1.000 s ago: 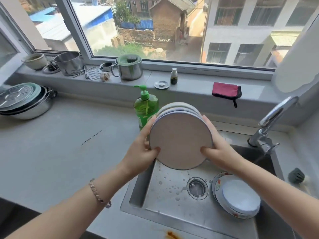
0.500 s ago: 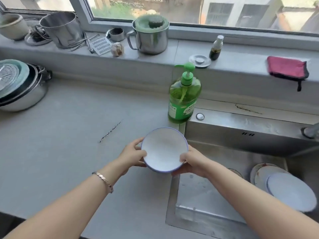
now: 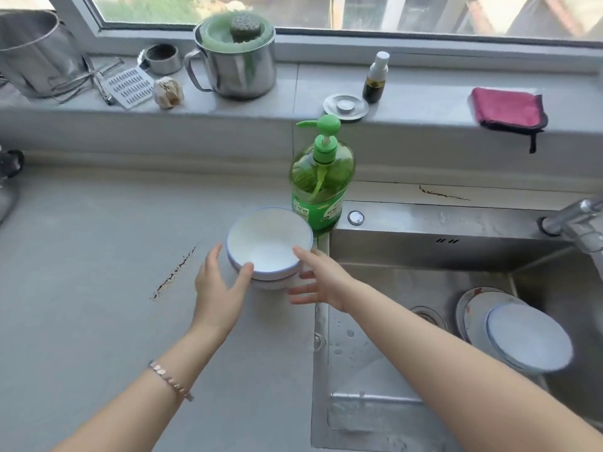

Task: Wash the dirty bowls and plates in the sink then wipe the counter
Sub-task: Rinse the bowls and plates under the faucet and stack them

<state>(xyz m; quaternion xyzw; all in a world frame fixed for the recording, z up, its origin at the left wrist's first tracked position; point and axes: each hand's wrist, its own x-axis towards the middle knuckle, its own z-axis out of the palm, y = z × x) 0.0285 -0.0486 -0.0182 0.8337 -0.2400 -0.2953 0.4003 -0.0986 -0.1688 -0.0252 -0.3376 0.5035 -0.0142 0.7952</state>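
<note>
A stack of white bowls with blue rims (image 3: 269, 247) stands upright on the grey counter (image 3: 98, 272), just left of the steel sink (image 3: 424, 236). My left hand (image 3: 220, 291) lies at the stack's left side, fingers straight, thumb touching the top rim. To the stack's right is my right hand (image 3: 321, 282), fingers spread and straight, thumb against the rim. Neither hand curls round the bowls. Several plates (image 3: 522, 337) lie stacked in the sink's right part, one with red stains.
A green dish soap bottle (image 3: 321, 181) stands right behind the bowls. The faucet (image 3: 577, 220) juts in at the right. On the sill sit a pink cloth (image 3: 507, 109), a steel mug with a green lid (image 3: 235, 60), a small bottle (image 3: 375, 79) and a grater (image 3: 130, 86).
The bowl stack, held upright over the sink a second ago, came left and down onto the counter. Both hands have loosened their hold and opened beside it.
</note>
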